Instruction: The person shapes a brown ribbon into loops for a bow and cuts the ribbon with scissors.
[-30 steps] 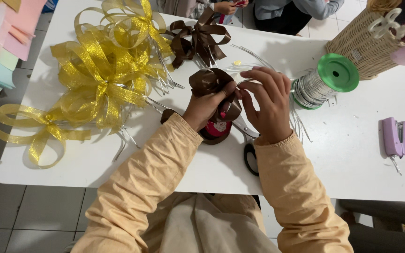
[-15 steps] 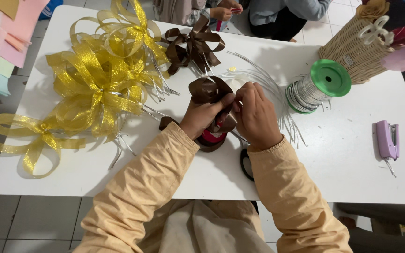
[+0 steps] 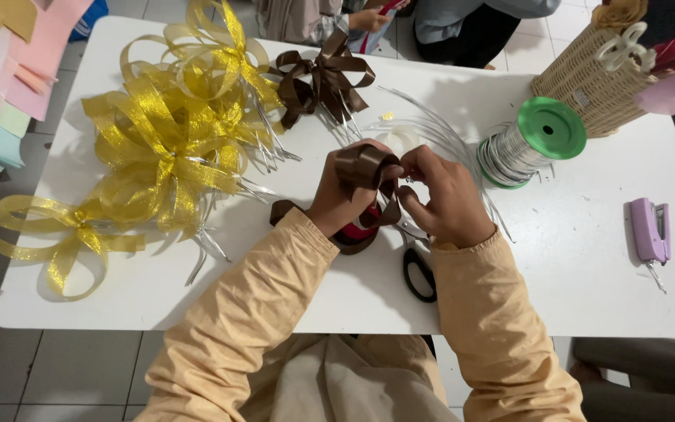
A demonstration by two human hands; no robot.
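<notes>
Pinching brown ribbon loops: your left hand fingers closed on them | right hand fingers nipping the fold, keeping shape above the surface.

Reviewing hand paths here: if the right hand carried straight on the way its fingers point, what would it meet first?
The right hand points up-left and already touches the brown ribbon loop; just past that, probably the left hand.
</notes>
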